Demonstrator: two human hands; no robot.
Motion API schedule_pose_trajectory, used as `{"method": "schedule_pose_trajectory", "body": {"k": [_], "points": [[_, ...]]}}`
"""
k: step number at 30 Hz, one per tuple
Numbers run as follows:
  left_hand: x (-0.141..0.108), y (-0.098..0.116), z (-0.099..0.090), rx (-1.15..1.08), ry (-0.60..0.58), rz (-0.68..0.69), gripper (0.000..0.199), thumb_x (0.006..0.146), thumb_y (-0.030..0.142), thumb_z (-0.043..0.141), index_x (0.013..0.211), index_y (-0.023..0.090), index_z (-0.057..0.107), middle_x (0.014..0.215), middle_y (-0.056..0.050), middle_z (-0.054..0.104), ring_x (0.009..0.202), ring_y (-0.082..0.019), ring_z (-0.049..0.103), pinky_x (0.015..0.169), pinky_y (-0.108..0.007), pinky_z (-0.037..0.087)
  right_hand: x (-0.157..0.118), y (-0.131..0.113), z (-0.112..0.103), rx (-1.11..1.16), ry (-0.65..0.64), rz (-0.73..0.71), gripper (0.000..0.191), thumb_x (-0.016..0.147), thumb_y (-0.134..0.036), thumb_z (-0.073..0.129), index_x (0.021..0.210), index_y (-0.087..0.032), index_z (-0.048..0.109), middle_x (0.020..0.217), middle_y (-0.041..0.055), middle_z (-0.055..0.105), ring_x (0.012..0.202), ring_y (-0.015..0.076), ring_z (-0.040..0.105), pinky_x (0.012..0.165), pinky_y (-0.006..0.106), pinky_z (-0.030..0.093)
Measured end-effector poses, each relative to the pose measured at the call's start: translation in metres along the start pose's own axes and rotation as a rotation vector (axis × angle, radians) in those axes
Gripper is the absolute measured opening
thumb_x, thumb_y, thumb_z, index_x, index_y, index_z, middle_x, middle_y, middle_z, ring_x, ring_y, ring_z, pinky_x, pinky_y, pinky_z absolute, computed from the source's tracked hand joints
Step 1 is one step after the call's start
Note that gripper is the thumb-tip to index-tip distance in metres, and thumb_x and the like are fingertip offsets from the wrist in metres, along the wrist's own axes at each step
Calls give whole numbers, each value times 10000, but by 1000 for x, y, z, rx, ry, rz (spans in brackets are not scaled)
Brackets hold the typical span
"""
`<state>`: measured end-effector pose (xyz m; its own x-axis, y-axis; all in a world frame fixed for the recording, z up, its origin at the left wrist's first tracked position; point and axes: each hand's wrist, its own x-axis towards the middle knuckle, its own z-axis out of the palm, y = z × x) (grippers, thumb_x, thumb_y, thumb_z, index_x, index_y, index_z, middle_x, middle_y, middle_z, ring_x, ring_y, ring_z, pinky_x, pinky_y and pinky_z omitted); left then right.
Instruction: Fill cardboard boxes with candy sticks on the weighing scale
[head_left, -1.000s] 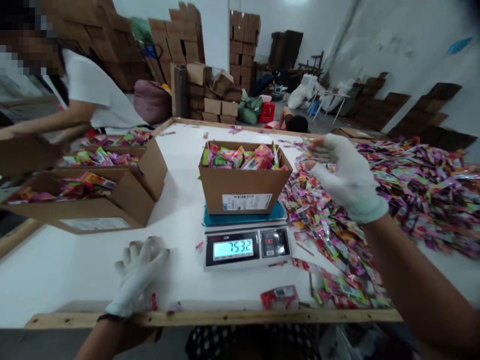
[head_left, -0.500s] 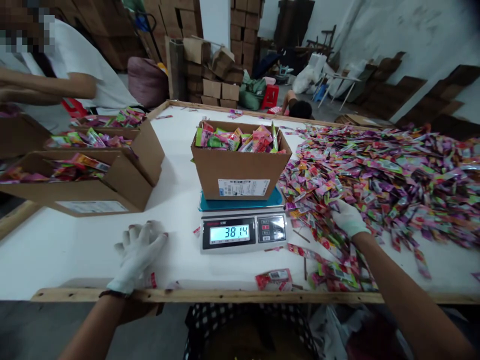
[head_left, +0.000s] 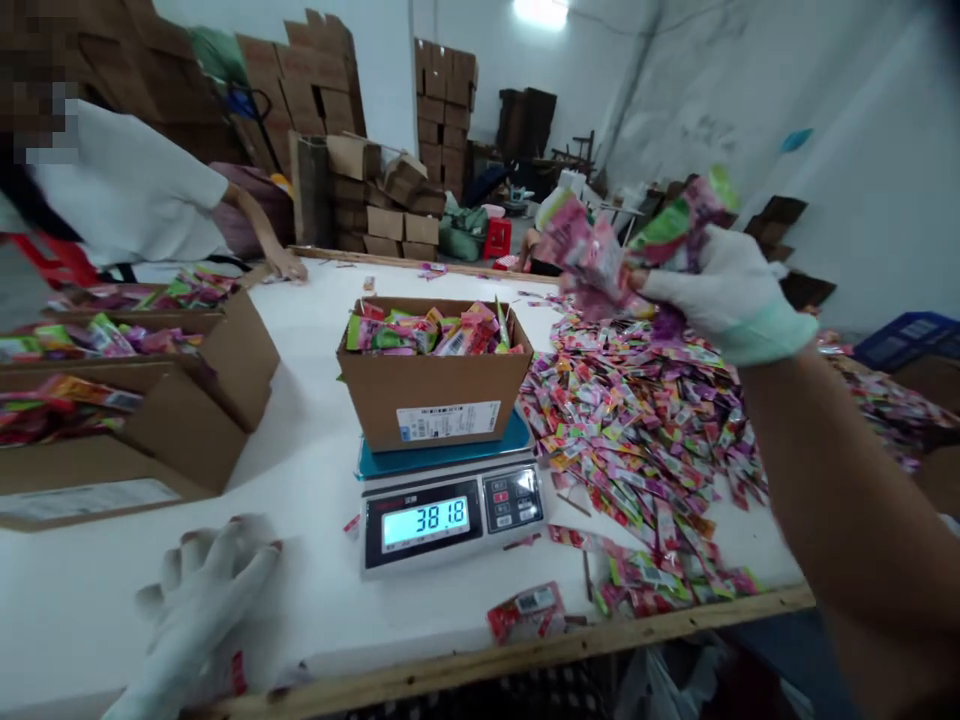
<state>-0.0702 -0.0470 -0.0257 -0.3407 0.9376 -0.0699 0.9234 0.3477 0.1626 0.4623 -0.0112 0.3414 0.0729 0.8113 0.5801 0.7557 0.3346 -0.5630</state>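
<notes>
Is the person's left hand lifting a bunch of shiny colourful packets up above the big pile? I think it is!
Not the left hand: the head view shows the right hand lifting the bunch of packets above the big pile. The left hand is resting on the white table.

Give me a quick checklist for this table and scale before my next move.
Right hand gripping a handful of pink and green sachets: ok.
Left hand gloved, flat on the table, nothing visible in it: ok.
Cardboard box seated on the scale's blue platform: ok.
Scale display lit, digits legible: ok.
Wooden table edge free of strays: not ok, a red packet lies near it.
Number of sachets in the box: cannot tell.
</notes>
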Motion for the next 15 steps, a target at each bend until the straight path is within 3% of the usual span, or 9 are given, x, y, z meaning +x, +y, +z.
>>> {"method": "schedule_pose_trajectory", "body": {"k": [4,7,9,11,13,15], "points": [[0,-1,-2,-19,39,3,699,903,656,209,1399,228,452,1434,-189,442,1356,-403,363,1089,-576,313,31,-26,59,159,-184,-226,322,874,-251,699,1147,-84,661,1034,29,750,888,120,681,876,342,568],[0,-2,-4,-40,18,12,684,905,633,258,1384,197,480,1434,-205,449,1360,-416,364,1085,-591,319,43,-30,90,71,-156,-312,246,892,-220,668,1116,-118,673,982,-7,732,929,140,682,942,378,555],[-2,-2,-6,-50,25,37,666,910,617,288,1381,188,485,1423,-210,458,1354,-417,374,1083,-596,325,42,-27,89,19,-56,-302,193,892,-161,643,1074,-114,688,970,1,724,925,132,673,939,346,538],[-6,0,-8,-53,39,52,642,914,597,313,1377,187,487,1397,-208,473,1337,-413,394,1076,-591,340,32,-19,73,-38,62,-254,172,902,-149,628,1047,-102,707,971,26,726,903,117,657,899,299,518],[-12,4,-13,-53,49,66,626,920,578,331,1377,179,485,1377,-208,478,1325,-414,406,1074,-591,347,14,0,50,-126,136,-164,190,916,-207,637,1050,-106,727,974,49,732,879,112,639,848,277,495],[-19,8,-21,-64,35,96,630,934,571,327,1391,162,473,1382,-212,469,1328,-430,403,1077,-609,342,-13,32,31,-231,110,5,252,911,-318,661,1054,-124,735,934,55,734,815,118,620,778,275,483]]}}
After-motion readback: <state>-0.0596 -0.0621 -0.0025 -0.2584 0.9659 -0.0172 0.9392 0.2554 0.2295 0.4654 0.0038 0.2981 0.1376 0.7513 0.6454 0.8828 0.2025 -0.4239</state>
